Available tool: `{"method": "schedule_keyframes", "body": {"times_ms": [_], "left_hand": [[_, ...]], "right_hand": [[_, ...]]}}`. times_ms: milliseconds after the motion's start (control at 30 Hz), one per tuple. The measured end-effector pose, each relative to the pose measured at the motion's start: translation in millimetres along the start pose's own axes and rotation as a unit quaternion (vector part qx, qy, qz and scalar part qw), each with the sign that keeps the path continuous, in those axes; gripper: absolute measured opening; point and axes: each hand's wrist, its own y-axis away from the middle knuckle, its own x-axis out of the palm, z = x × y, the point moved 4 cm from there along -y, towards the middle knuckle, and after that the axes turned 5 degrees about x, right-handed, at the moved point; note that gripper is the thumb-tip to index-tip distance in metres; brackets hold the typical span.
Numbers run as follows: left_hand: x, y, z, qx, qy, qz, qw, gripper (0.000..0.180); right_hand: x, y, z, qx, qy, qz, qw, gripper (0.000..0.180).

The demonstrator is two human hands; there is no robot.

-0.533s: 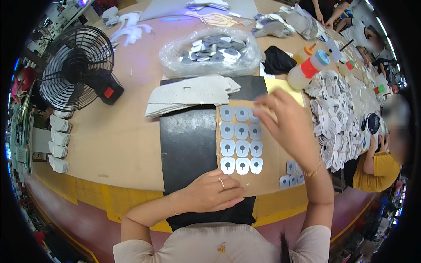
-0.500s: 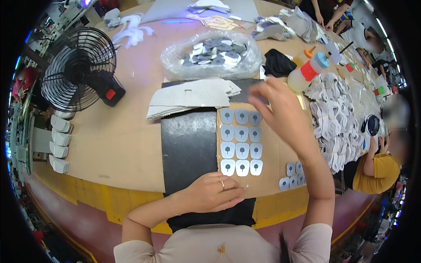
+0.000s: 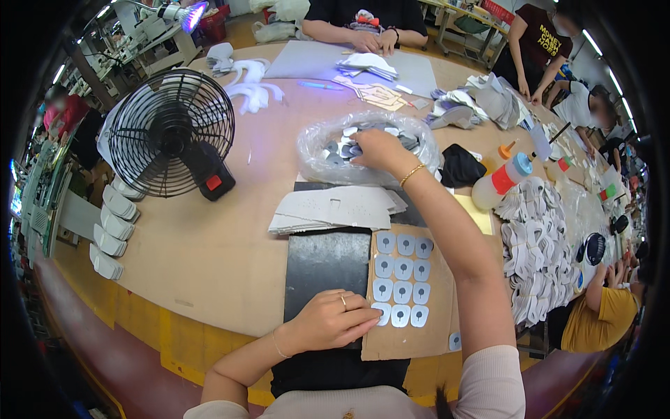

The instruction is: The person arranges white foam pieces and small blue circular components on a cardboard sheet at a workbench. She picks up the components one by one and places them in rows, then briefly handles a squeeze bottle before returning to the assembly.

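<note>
My right hand (image 3: pixel 382 149) reaches into a clear plastic bag (image 3: pixel 310 157) of small grey and white pieces (image 3: pixel 333 159). Its thumb and forefinger stand apart over the pieces; the other fingertips are partly hidden. Rows of grey rounded patches (image 3: pixel 403 268), each with a dark mark, lie on a sheet of brown cardboard (image 3: pixel 391 347) before me. My left hand (image 3: pixel 335 321) rests at the cardboard's near left, fingers stretched out, the tips at the corner patch of the nearest row. It holds nothing that I can see.
A stack of pale cut panels (image 3: pixel 331 209) lies between the bag and a black mat (image 3: pixel 324 269). Left stands a black fan (image 3: pixel 171 140). A bottle with a blue cap (image 3: pixel 502 181) and bundled white pieces (image 3: pixel 534 244) are at right. Another person's hands (image 3: pixel 375 43) are across the table.
My right hand has gone from above the cardboard forward into the bag. My left hand has stayed near the cardboard's near edge, its fingertips now at the corner patch. The view has tilted up.
</note>
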Motion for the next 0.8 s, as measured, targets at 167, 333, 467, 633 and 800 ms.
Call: {"method": "schedule_keyframes", "body": {"times_ms": [167, 333, 467, 633, 800], "left_hand": [[-16, -7, 6, -0.015, -0.012, -0.051, 0.999, 0.010], [-38, -14, 22, -0.063, 0.044, -0.091, 0.993, 0.011], [-51, -23, 60, -0.230, 0.162, -0.175, 0.944, 0.014], [-53, -78, 136, -0.278, 0.369, -0.308, 0.832, 0.048], [-49, -137, 174, -0.360, 0.482, -0.367, 0.709, 0.080]], "right_hand": [[-5, -13, -7, 0.008, -0.040, 0.012, 0.999, 0.028], [-21, -9, -23, 0.022, -0.125, -0.026, 0.992, 0.030], [-34, 7, -33, 0.110, -0.340, -0.009, 0.934, 0.031], [-41, 18, -46, 0.127, -0.403, -0.113, 0.899, 0.030], [-62, 27, -22, 0.068, -0.341, -0.214, 0.913, 0.025]]}}
